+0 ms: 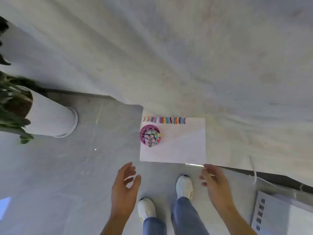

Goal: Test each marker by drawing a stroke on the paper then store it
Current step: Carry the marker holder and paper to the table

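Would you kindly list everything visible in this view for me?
table: one, pale marble, far side.
paper: one, white, table's near corner.
strokes: one row, multicoloured, paper's far edge.
cup: one, pink mesh, on paper's left.
markers: many, capped, in the cup.
plant pot: one, white, floor, left.
shoes: two, white, grey floor.
left hand: one, empty, before the paper.
right hand: one, empty, by paper's near right corner.

The cup of markers stands on the paper's left part, strokes along its far edge.
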Available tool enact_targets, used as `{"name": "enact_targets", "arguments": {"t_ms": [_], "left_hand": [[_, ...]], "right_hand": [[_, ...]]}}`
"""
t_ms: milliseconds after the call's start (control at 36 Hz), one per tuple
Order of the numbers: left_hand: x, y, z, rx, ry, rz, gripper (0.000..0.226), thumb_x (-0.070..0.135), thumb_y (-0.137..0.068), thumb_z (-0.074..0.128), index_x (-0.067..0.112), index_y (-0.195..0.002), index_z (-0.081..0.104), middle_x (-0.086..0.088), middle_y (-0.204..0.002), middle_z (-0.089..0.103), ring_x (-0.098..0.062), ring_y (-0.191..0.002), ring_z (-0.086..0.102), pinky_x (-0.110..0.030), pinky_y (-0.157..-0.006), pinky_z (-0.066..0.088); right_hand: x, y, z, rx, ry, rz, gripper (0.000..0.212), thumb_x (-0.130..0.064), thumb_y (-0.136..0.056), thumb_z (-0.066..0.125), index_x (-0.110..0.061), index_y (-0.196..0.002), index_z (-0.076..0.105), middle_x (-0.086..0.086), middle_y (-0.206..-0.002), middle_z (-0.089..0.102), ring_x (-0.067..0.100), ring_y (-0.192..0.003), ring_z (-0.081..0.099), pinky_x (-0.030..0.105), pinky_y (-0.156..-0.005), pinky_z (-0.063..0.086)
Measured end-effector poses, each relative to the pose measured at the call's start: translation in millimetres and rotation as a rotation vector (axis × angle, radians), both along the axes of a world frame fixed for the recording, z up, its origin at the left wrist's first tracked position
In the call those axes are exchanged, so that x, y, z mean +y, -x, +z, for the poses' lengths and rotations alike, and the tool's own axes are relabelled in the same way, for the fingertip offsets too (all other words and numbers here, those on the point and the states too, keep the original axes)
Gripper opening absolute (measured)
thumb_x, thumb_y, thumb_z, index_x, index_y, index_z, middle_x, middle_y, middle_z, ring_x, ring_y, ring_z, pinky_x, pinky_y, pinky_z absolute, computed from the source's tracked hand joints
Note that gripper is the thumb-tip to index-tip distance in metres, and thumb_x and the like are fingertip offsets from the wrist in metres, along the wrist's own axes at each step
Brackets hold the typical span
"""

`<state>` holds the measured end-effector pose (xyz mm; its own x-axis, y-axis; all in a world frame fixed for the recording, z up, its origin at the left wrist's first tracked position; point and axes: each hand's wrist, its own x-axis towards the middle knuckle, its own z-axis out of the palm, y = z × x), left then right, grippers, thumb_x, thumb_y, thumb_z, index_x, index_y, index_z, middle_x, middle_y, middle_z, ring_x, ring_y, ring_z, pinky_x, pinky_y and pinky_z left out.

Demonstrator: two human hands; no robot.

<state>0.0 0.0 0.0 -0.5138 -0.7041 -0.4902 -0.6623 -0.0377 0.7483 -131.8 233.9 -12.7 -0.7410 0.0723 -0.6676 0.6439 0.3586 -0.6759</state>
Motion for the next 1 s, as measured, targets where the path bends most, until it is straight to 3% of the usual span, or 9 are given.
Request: {"name": "enact_targets", "arguments": {"t_ms": [194,472,528,611,639,722,806,889,1000], "left_hand": [[7,45,-53,-0.008,0.078,-0.031,0.054,0.022,-0.085,0.077,0.037,-0.131,0.053,0.019,-0.124,0.06,-0.006,-0.11,0.061,-0.018,-0.086,0.048],[16,82,-84,0.029,0.139,0.048,0.069,0.031,-0.081,0.08,0.044,-0.136,0.041,0.023,-0.13,0.051,-0.007,-0.114,0.057,-0.026,-0.086,0.05],[17,88,-87,0.045,0.137,0.066,0.071,0.03,-0.08,0.081,0.042,-0.137,0.04,0.023,-0.132,0.05,-0.006,-0.116,0.055,-0.021,-0.084,0.046],[17,97,-90,0.086,0.132,0.088,0.076,0.027,-0.077,0.084,0.039,-0.138,0.04,0.023,-0.134,0.049,-0.002,-0.119,0.054,-0.009,-0.079,0.044],[17,99,-92,0.099,0.127,0.092,0.078,0.026,-0.076,0.085,0.039,-0.139,0.04,0.023,-0.134,0.049,0.003,-0.119,0.053,-0.004,-0.076,0.044],[15,105,-96,0.132,0.115,0.106,0.083,0.025,-0.073,0.087,0.037,-0.14,0.04,0.022,-0.132,0.051,0.01,-0.116,0.052,0.002,-0.072,0.043],[13,111,-100,0.153,0.122,0.109,0.085,0.024,-0.071,0.089,0.034,-0.141,0.041,0.016,-0.132,0.053,0.0,-0.118,0.056,-0.001,-0.074,0.046],[11,114,-102,0.17,0.127,0.109,0.086,0.024,-0.07,0.089,0.032,-0.141,0.041,0.015,-0.132,0.054,-0.001,-0.118,0.057,-0.005,-0.076,0.05],[7,116,-102,0.164,0.136,0.095,0.084,0.028,-0.07,0.089,0.037,-0.138,0.041,0.021,-0.129,0.055,-0.003,-0.117,0.058,-0.009,-0.079,0.054]], "right_hand": [[1,33,-74,0.0,-0.021,0.016,0.018,-0.013,-0.098,0.063,-0.024,-0.113,0.066,0.003,-0.104,0.072,0.028,-0.1,0.069,0.045,-0.085,0.058],[-8,49,-112,0.125,-0.055,-0.037,0.022,-0.014,-0.097,0.065,-0.03,-0.111,0.067,-0.006,-0.105,0.072,0.023,-0.099,0.07,0.052,-0.093,0.058],[-9,52,-114,0.16,-0.09,-0.04,0.022,-0.013,-0.097,0.064,-0.028,-0.114,0.066,-0.005,-0.108,0.071,0.016,-0.096,0.069,0.041,-0.09,0.059],[-10,56,-116,0.22,-0.137,-0.055,0.027,-0.009,-0.096,0.063,-0.024,-0.118,0.065,-0.004,-0.112,0.066,-0.005,-0.091,0.063,0.007,-0.071,0.048],[-11,57,-117,0.235,-0.156,-0.046,0.028,-0.009,-0.096,0.063,-0.023,-0.12,0.064,-0.004,-0.113,0.063,-0.005,-0.092,0.061,0.005,-0.069,0.045],[-14,59,-119,0.263,-0.2,-0.026,0.031,-0.009,-0.096,0.063,-0.022,-0.124,0.063,-0.006,-0.117,0.056,0.011,-0.096,0.059,0.017,-0.079,0.045],[-17,59,-120,0.29,-0.233,-0.017,0.036,-0.008,-0.095,0.065,-0.018,-0.13,0.062,-0.005,-0.118,0.054,0.019,-0.105,0.056,0.029,-0.087,0.046],[-19,60,-121,0.287,-0.216,-0.044,0.038,-0.008,-0.094,0.067,-0.017,-0.131,0.06,-0.006,-0.118,0.056,0.019,-0.106,0.057,0.028,-0.086,0.046],[-22,62,-118,0.263,-0.178,-0.072,0.038,-0.011,-0.094,0.071,-0.023,-0.127,0.058,-0.008,-0.112,0.06,0.007,-0.093,0.06,0.022,-0.08,0.049]]}}
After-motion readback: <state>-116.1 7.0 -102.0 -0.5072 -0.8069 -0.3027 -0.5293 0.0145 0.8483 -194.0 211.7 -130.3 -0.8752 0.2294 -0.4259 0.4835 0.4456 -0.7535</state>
